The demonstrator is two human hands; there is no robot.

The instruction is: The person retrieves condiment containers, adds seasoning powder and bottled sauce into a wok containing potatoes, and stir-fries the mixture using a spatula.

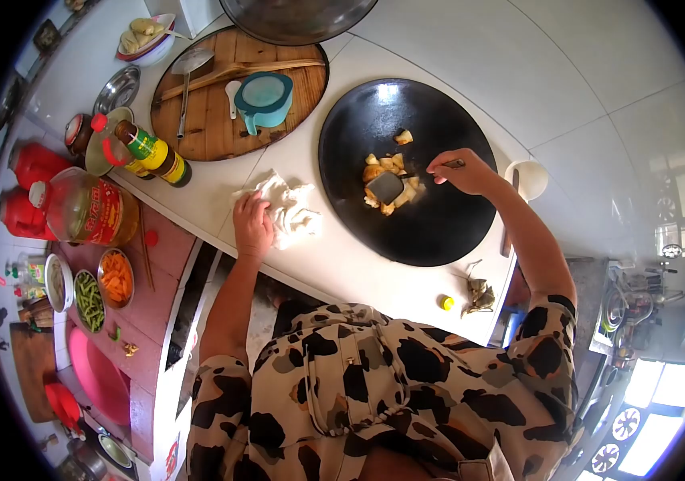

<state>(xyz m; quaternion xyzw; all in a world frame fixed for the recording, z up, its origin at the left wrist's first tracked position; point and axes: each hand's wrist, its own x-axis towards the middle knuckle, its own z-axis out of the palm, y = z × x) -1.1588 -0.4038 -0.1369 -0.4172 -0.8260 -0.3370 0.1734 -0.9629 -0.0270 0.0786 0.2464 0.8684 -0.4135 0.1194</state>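
Note:
My right hand (462, 172) is closed around the handle of a spatula (385, 188), whose dark blade lies among browned food chunks (374, 172) in a large black wok (438, 228). One more chunk sits apart, higher on the wok's wall. To the left of the wok, my left hand (253, 226) has its fingers curled on a crumpled white cloth (288, 210) on the counter. Part of the cloth is hidden under those fingers.
A round wooden board (198, 136) holds a teal lidded container (264, 98), a white spoon and another spatula (184, 88). Sauce bottles (154, 152), an oil jug (90, 208) and bowls of carrots (116, 278) and green vegetables (89, 301) stand left. A yellow cap (446, 302) lies near the front edge.

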